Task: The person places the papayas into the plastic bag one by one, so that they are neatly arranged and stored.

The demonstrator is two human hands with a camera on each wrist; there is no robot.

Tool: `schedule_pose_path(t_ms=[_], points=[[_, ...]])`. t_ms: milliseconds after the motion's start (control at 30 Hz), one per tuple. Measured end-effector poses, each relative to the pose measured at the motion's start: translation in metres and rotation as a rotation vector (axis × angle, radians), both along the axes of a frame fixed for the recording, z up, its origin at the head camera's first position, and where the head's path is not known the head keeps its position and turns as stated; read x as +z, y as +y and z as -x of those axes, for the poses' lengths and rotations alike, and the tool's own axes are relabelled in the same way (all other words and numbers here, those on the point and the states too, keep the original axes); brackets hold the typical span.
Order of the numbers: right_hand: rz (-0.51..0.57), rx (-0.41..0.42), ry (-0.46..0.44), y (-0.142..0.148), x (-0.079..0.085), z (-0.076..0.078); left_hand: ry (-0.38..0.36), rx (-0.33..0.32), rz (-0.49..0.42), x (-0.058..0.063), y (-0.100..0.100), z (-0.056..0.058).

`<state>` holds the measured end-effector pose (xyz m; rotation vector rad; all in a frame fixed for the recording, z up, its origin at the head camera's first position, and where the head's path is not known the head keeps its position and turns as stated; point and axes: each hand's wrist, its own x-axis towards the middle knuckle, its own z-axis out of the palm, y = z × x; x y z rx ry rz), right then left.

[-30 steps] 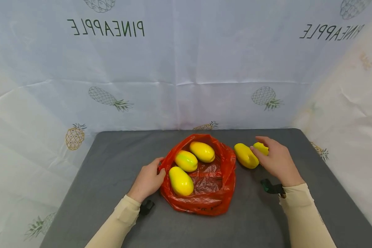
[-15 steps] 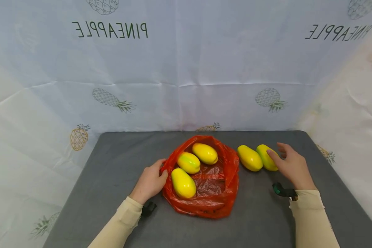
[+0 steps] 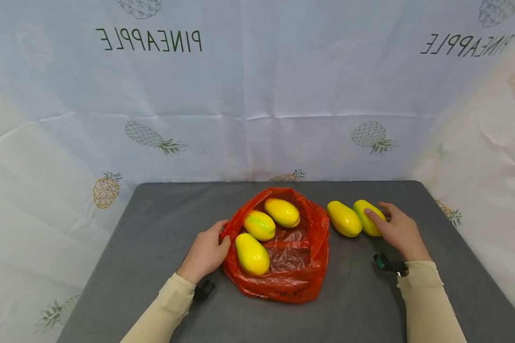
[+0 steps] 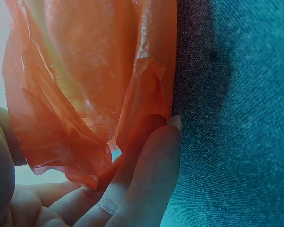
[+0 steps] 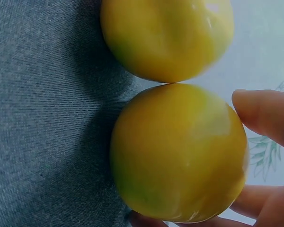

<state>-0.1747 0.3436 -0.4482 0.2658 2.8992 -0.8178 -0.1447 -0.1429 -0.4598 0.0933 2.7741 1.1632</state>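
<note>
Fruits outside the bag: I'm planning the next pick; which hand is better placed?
Probably the right hand: it curls round the rightmost fruit, while the left hand holds the bag.

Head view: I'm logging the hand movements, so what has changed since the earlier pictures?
The right hand moved rightward, then in on the outer loose fruit, which its thumb and fingers now hold. The left hand still grips the red bag; the three yellow fruits inside and the other loose fruit stayed put.

Gray table (image 3: 352,305); red plastic bag (image 3: 279,287); two yellow fruits (image 3: 344,219) (image 3: 364,218) beside bag.
</note>
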Motion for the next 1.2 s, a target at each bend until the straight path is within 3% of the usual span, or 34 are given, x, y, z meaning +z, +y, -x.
schedule_pose_path(t_ms=[733,1000,1200], points=[[-0.009,0.005,0.004,-0.0025,-0.0007,0.0003,-0.023,0.000,0.014,0.0024,0.0003,0.0009],[-0.011,0.007,0.017,-0.0052,0.0002,-0.0016,0.059,-0.005,0.018,-0.0007,0.0004,0.0010],[-0.005,0.006,0.022,-0.0051,0.0005,-0.0032,0.053,-0.007,0.012,-0.0016,0.0001,0.0005]])
